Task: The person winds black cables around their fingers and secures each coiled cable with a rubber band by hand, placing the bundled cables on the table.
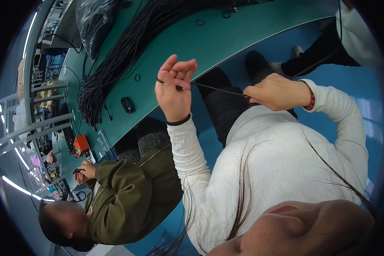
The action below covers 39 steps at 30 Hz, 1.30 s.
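A thin black cable (222, 90) stretches between my two hands, above my lap and just off the table's edge. My left hand (175, 91) is raised palm up. Its thumb and some fingers are closed on the cable, and a short black piece (159, 80) shows at its outer side. My right hand (279, 91) pinches the same cable with thumb and fingertips. Past this hand a dark line, apparently more cable, runs toward the upper right. A long bundle of black cables (130, 51) lies on the green table beyond my left hand.
On the green table (175, 47) are a coiled black cable (126, 105), small black rings (200, 22), a plastic-wrapped bundle (94, 25) and an orange box (81, 145). A co-worker in a green jacket (128, 200) sits to my left; another person's legs (313, 57) show at upper right.
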### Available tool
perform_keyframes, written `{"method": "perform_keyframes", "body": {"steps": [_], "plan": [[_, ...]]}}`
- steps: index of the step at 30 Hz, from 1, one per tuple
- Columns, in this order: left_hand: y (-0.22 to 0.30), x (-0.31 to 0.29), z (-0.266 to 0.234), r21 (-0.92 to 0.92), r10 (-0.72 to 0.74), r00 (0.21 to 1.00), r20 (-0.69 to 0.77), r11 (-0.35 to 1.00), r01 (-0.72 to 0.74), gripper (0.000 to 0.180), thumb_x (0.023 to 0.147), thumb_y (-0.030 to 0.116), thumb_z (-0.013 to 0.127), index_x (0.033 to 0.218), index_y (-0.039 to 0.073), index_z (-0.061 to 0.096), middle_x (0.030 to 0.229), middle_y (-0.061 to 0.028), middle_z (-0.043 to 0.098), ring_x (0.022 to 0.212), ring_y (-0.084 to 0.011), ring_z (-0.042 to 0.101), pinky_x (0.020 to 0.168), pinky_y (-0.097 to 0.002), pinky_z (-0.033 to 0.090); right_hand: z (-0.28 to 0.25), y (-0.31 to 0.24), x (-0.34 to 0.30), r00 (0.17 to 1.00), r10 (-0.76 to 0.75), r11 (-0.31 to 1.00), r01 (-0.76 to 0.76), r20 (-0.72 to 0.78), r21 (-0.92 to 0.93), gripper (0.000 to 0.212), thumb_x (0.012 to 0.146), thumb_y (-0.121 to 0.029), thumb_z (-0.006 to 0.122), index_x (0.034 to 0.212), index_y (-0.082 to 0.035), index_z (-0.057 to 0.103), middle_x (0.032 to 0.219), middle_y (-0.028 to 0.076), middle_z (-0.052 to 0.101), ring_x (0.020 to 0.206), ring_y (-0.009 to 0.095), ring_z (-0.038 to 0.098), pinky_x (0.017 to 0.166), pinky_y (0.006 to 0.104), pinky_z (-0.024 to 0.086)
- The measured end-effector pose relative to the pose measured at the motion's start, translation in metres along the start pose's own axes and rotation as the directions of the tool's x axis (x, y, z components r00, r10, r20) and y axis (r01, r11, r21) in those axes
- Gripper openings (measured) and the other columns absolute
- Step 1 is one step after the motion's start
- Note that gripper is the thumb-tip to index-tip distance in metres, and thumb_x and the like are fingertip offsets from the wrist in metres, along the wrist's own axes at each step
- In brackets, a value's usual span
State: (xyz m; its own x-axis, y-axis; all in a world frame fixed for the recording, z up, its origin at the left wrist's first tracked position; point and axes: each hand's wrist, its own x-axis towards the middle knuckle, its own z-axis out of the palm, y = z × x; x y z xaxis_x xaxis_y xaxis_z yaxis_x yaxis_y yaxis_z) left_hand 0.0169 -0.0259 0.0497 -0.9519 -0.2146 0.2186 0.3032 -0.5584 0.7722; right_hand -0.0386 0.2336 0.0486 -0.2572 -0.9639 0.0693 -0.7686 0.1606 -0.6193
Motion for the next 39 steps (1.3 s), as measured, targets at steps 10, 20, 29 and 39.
{"method": "perform_keyframes", "body": {"steps": [10, 20, 29, 39], "plan": [[-0.019, -0.030, 0.013, 0.196, -0.556, 0.761, 0.333, 0.830, 0.521, 0.065, 0.101, 0.043, 0.026, 0.136, -0.012, 0.025, 0.113, -0.0301, 0.057, 0.075, -0.0326, 0.068, 0.059, -0.0319, 0.058, -0.058, 0.012, 0.076, 0.871, -0.290, 0.955, 0.235, -0.397, -0.182, 0.017, 0.080, -0.020, 0.068, 0.076, -0.004, 0.063, 0.064, 0.007, 0.060, 0.055, 0.022, 0.059, 0.051, 0.0326, 0.044], [-0.013, -0.051, 0.032, 0.061, -0.653, 0.580, 0.487, 0.687, 0.724, 0.056, 0.102, 0.035, 0.029, 0.138, -0.008, 0.029, 0.092, -0.0266, 0.066, 0.039, -0.0167, 0.057, 0.039, -0.0210, 0.043, -0.005, 0.035, 0.079, 0.969, -0.033, 0.921, 0.124, -0.244, 0.370, 0.016, 0.086, -0.016, 0.063, 0.080, -0.002, 0.062, 0.067, 0.009, 0.063, 0.058, 0.018, 0.057, 0.054, 0.0300, 0.043], [-0.015, -0.050, 0.024, 0.030, -0.548, 0.661, 0.512, 0.781, 0.624, 0.065, 0.098, 0.038, 0.040, 0.133, -0.016, 0.029, 0.111, -0.0335, 0.057, 0.070, -0.0333, 0.069, 0.047, -0.0263, 0.057, -0.006, 0.037, 0.072, 0.951, 0.042, 0.960, 0.046, -0.306, 0.275, 0.019, 0.090, -0.023, 0.060, 0.084, -0.006, 0.066, 0.064, 0.007, 0.061, 0.054, 0.018, 0.056, 0.053, 0.0316, 0.042], [0.011, -0.006, 0.005, -0.493, -0.067, 0.997, 0.041, 0.866, 0.079, 0.062, 0.100, 0.041, 0.030, 0.137, -0.009, 0.028, 0.132, -0.0318, 0.043, 0.118, -0.0401, 0.050, 0.080, -0.0356, 0.059, 0.034, 0.024, 0.011, 0.938, 0.028, 0.999, -0.018, -0.345, 0.032, 0.015, 0.090, -0.016, 0.056, 0.084, -0.002, 0.054, 0.064, 0.015, 0.052, 0.056, 0.032, 0.053, 0.052, 0.0369, 0.040]]}}
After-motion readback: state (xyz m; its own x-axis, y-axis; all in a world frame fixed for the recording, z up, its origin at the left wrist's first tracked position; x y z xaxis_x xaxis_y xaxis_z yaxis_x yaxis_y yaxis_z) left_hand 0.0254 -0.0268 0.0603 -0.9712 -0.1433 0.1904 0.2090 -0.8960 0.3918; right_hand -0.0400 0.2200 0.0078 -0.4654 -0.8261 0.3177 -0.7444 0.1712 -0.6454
